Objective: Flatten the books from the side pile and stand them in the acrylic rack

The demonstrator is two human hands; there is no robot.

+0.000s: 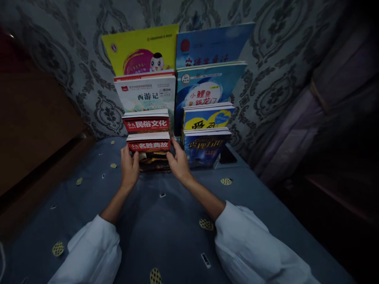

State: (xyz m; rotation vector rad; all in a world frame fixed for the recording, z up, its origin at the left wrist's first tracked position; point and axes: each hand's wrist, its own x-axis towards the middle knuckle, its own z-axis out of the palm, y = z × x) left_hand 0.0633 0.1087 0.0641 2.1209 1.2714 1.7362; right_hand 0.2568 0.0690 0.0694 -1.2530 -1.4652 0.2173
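Observation:
Two columns of upright books stand against the wall, rising in height toward the back. At the front of the left column is a book with a red title band (148, 146). My left hand (129, 167) grips its left edge and my right hand (179, 161) its right edge, thumbs on the front cover. Right behind it stands another red-banded book (148, 124), then a white book (146, 94) and a tall yellow book (142, 49). The right column has a dark blue book (204, 148) in front, a yellow and blue book (207, 118), a teal book (210, 85) and a tall blue book (213, 43).
The books rest on a dark blue patterned cloth (166, 228). A dark flat object (227, 155) lies right of the right column. Patterned wallpaper (275, 51) rises behind. A brown wooden panel (35, 126) is at left, and a tied curtain (299, 122) hangs at right.

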